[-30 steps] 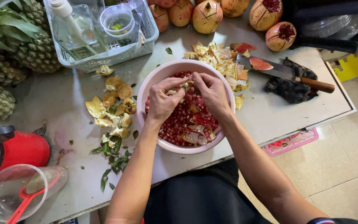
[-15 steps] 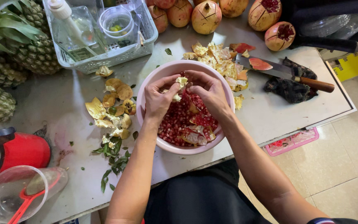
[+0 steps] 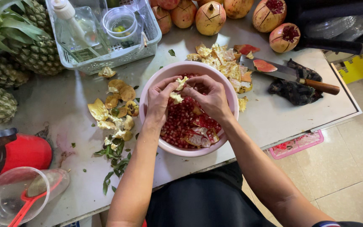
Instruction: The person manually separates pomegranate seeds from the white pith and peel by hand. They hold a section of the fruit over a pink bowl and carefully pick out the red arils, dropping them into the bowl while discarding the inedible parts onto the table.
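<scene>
A pink bowl (image 3: 232,94) stands on the grey table, filled with red pomegranate seeds (image 3: 181,122) and a few bits of rind. Both hands hover over its far side. My left hand (image 3: 159,101) and my right hand (image 3: 209,98) together grip a pale, whitish piece of pomegranate rind (image 3: 178,89) between thumbs and fingertips. The fingers curl around the piece, so part of it is hidden.
Peel scraps (image 3: 116,107) lie left of the bowl, more peel (image 3: 223,67) behind it. A knife (image 3: 288,75) rests on a dark cloth at right. Whole and cut pomegranates (image 3: 211,17) line the back. A white basket (image 3: 106,54), pineapples (image 3: 17,63) and a red appliance (image 3: 22,151) stand left.
Both hands have stayed over the bowl, working the rind piece; the fingers have shifted slightly and more of the pale rind shows between them now.
</scene>
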